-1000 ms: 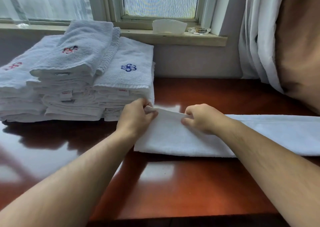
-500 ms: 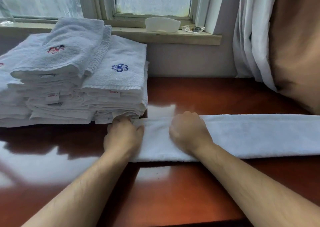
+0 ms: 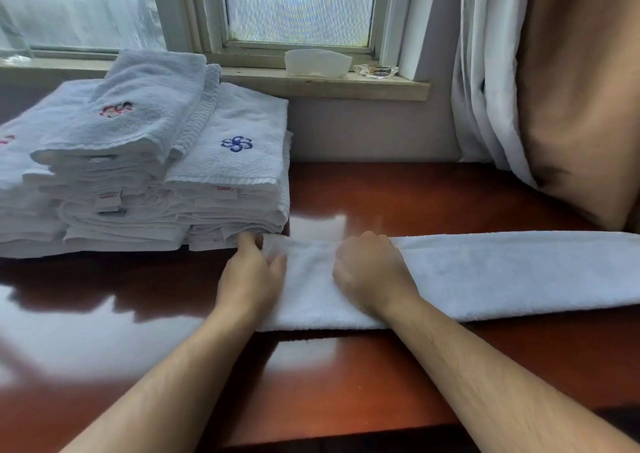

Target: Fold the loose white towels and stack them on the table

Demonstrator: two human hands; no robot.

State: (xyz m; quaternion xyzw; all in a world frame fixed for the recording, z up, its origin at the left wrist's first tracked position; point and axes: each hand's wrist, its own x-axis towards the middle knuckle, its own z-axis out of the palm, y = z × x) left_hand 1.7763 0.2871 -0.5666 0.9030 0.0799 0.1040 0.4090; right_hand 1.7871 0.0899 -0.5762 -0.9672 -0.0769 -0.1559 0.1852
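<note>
A long white towel (image 3: 502, 272), folded into a narrow strip, lies across the red-brown table (image 3: 346, 376) and runs off the right edge of view. My left hand (image 3: 249, 279) pinches the strip's left end, thumb on top and fingers at the far corner. A little to the right, my right hand (image 3: 370, 272) has its fingers curled over the strip's far edge and grips it. Folded white towels (image 3: 225, 161) with blue and red embroidery stand in stacks at the back left, just beyond my left hand.
A windowsill behind the table holds a white container (image 3: 317, 63) and a glass dish (image 3: 375, 71). White and tan curtains (image 3: 571, 89) hang at the right and touch the table's back corner. The table's front edge runs along the bottom of view.
Both hands lowered the lifted towel edge down onto the table and now rest flat on the strip. The view has shifted slightly between frames.
</note>
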